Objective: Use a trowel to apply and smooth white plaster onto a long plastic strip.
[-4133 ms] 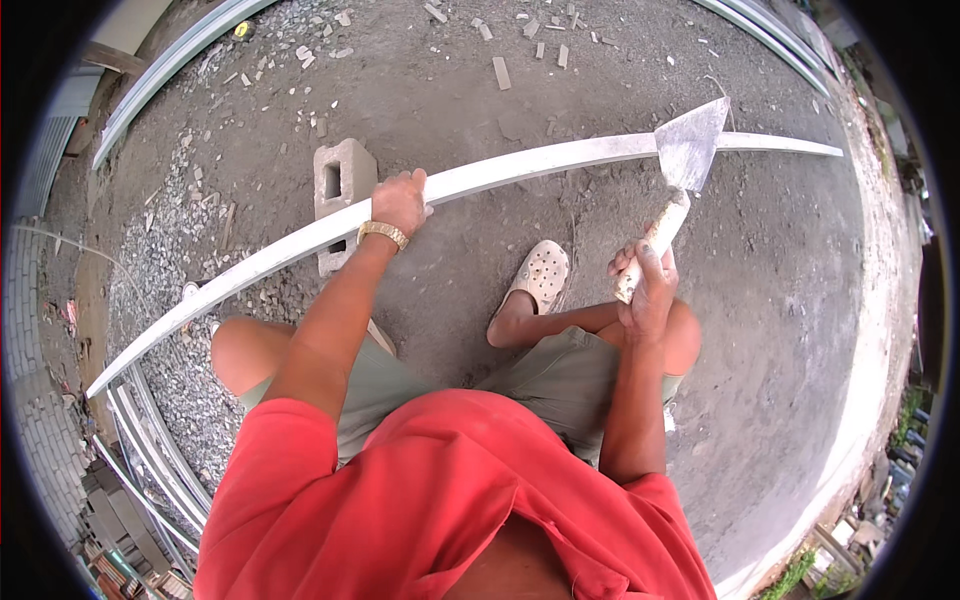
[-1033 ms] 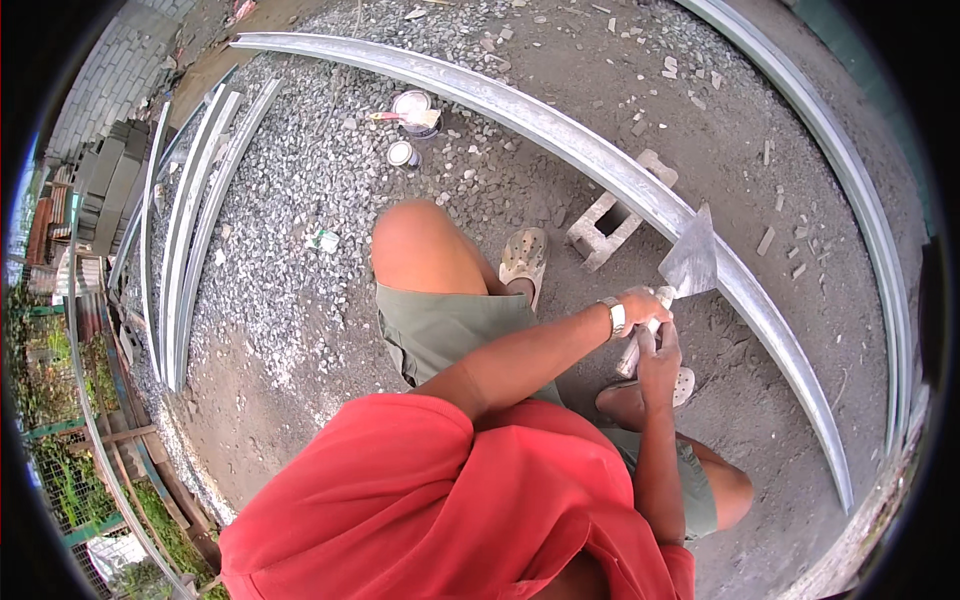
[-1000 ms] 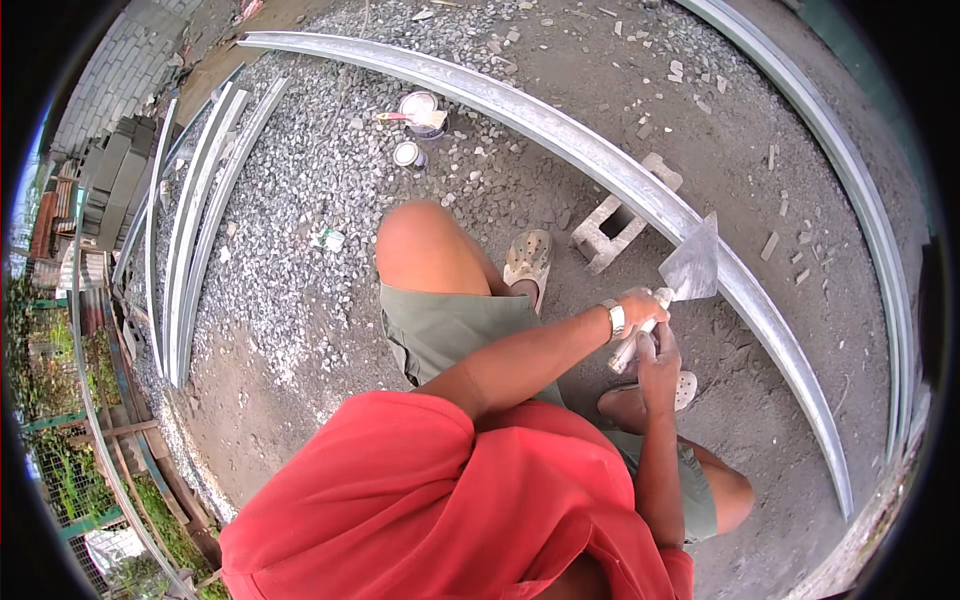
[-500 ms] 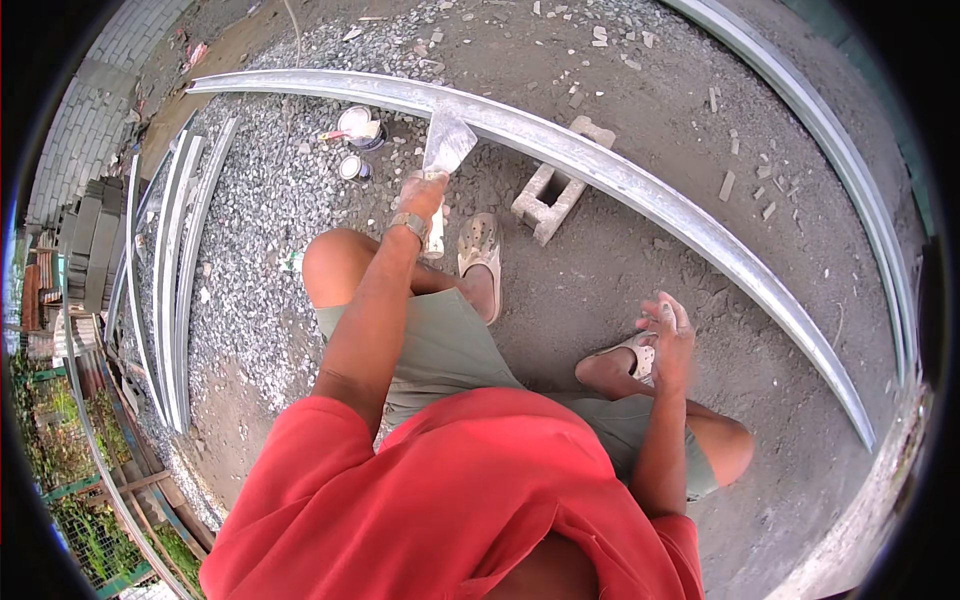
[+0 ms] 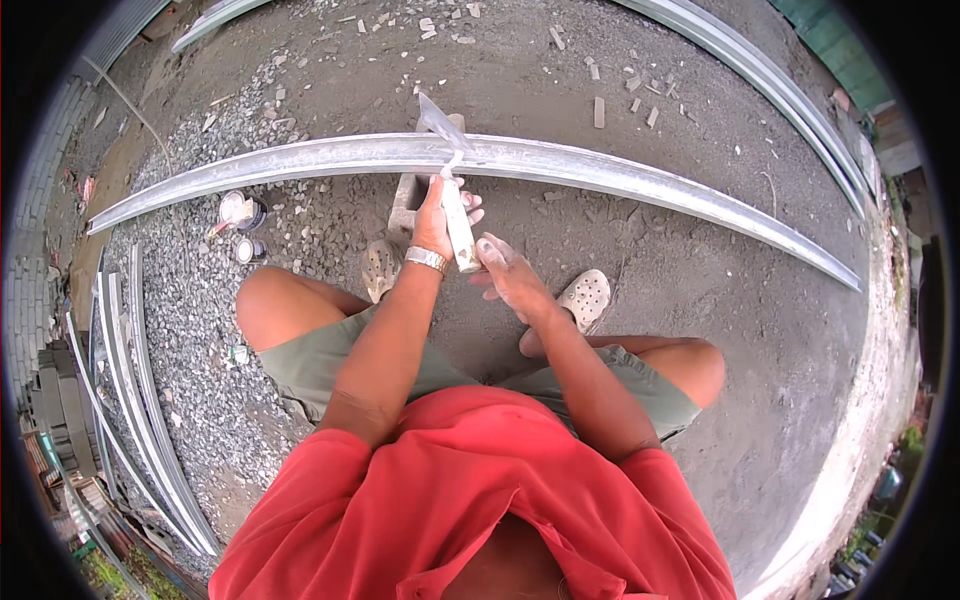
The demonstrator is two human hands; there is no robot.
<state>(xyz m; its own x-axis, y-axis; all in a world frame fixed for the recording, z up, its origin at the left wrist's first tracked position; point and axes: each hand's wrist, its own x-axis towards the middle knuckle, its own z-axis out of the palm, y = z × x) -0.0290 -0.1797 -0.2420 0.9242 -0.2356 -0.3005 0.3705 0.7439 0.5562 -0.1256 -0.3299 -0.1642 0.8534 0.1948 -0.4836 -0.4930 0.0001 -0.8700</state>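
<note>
My left hand (image 5: 438, 220) holds a trowel by its pale, smeared handle (image 5: 459, 230), the handle running between thumb and fingers. The thin blade (image 5: 434, 118) points away from me, over a long grey metal channel (image 5: 330, 155). Whether blade and metal touch, I cannot tell. Close to the butt of the handle is my right hand (image 5: 512, 278), its fingers apart and holding nothing. The channel lies crosswise in front of me, over a hollow concrete block (image 5: 405, 205) that is partly hidden beneath it.
Two small open cans (image 5: 249, 249) stand on gravel at the left, a brush lying across the larger one. Several metal channels (image 5: 130, 365) lie farther left. More long channels (image 5: 770, 85) and broken chips lie beyond. A pale concrete edge (image 5: 850, 430) runs along the right.
My view has swung left-to-right, so the channel sits more level in it. The trowel has turned edge-on, and my right hand has come from beside my knee to the handle's end.
</note>
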